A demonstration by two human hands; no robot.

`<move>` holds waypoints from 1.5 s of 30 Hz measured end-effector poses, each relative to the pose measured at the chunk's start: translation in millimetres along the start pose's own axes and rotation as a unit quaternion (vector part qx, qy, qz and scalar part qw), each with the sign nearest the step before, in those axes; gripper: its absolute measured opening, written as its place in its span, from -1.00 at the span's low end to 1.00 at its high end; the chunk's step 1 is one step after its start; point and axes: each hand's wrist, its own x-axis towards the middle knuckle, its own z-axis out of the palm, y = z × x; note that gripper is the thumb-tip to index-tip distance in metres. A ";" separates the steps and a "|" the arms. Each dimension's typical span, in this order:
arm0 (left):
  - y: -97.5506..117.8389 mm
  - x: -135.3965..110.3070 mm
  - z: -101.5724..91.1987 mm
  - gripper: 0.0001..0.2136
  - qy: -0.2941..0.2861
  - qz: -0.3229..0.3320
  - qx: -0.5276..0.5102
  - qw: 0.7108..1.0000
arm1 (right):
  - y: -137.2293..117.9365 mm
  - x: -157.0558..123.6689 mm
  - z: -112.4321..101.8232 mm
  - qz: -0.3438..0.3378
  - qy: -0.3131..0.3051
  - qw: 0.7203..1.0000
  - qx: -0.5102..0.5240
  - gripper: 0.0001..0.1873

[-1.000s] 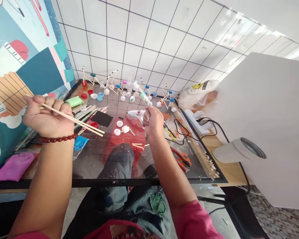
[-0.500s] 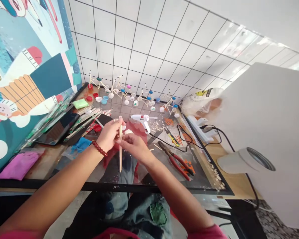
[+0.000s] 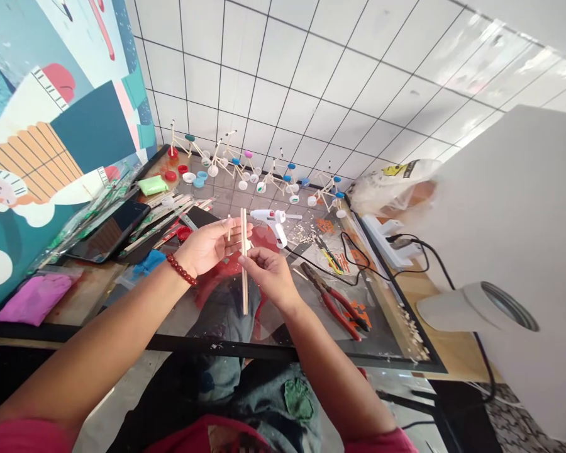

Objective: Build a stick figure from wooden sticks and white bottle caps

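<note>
My right hand (image 3: 270, 274) pinches a pair of long wooden sticks (image 3: 244, 289) between thumb and fingers and holds them upright above the table. Just left of them is my left hand (image 3: 207, 245), a red bead bracelet (image 3: 182, 269) on its wrist. Its thumb presses a short wooden stick (image 3: 229, 229) against the fingers, which stretch out behind the long sticks. A small white piece, partly hidden, shows between the hands. Beyond the hands lies a white glue gun (image 3: 272, 223), its nozzle pointing right.
Several stick models with bottle-cap wheels (image 3: 264, 182) line the back edge. Red-handled pliers (image 3: 332, 299) and a yellow-handled tool (image 3: 331, 259) lie right, near a black cable. At left are a phone (image 3: 108, 231), loose sticks and a pink packet (image 3: 35, 299). A power strip (image 3: 387, 242) stands right.
My left hand has let go of the long sticks and opened out partly, a short stick at its thumb. My right hand now holds the long pair, shifted slightly right in view.
</note>
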 end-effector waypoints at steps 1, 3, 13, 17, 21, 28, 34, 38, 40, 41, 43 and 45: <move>-0.6 -0.5 1.0 -0.81 -0.002 0.000 0.004 1.000 | 2.0 0.3 0.3 -0.001 -0.001 1.000 -0.003 -0.61; -1.5 -2.1 3.1 -0.81 -0.003 0.003 0.013 1.000 | 5.8 1.3 1.0 -0.002 -0.004 1.000 -0.015 -0.63; -1.4 3.5 0.9 -0.82 0.084 0.063 -0.012 0.994 | 11.1 1.7 4.1 0.037 -0.036 0.998 -0.048 -0.67; 5.1 8.7 -0.8 -0.83 0.170 0.131 -0.043 0.976 | 12.1 1.3 14.2 0.065 -0.055 0.995 -0.047 -0.69; 4.8 6.1 4.3 -0.86 0.188 0.110 -0.078 0.973 | 13.7 2.1 23.1 0.008 -0.003 0.998 -0.060 -0.71; 1.1 1.5 9.6 -0.79 0.147 0.044 -0.086 0.984 | 11.0 1.0 25.9 -0.030 0.026 0.999 -0.034 -0.73; 31.8 -2.0 -1.0 -0.74 0.171 0.187 -0.110 0.961 | 2.0 0.2 28.6 0.101 -0.021 0.994 0.039 -0.74; 43.3 -10.7 -1.4 -0.79 0.099 0.234 -0.025 0.967 | 6.2 0.6 26.9 0.112 -0.043 0.992 -0.021 -0.61; 35.6 -14.8 3.5 -0.86 0.061 0.196 0.051 0.977 | 8.4 0.9 22.3 0.060 -0.003 0.997 -0.041 -0.64; 29.0 -16.6 6.6 -0.84 0.041 0.172 0.092 0.980 | 8.6 1.2 19.1 0.028 0.027 0.998 -0.040 -0.65; 13.3 -19.5 12.4 -0.67 0.007 0.127 0.172 0.977 | 6.4 1.8 11.9 -0.023 0.076 0.997 -0.011 -0.66; -1.8 -21.2 16.1 -0.47 -0.024 0.096 0.246 0.964 | 2.2 2.5 5.5 -0.051 0.085 0.995 0.030 -0.66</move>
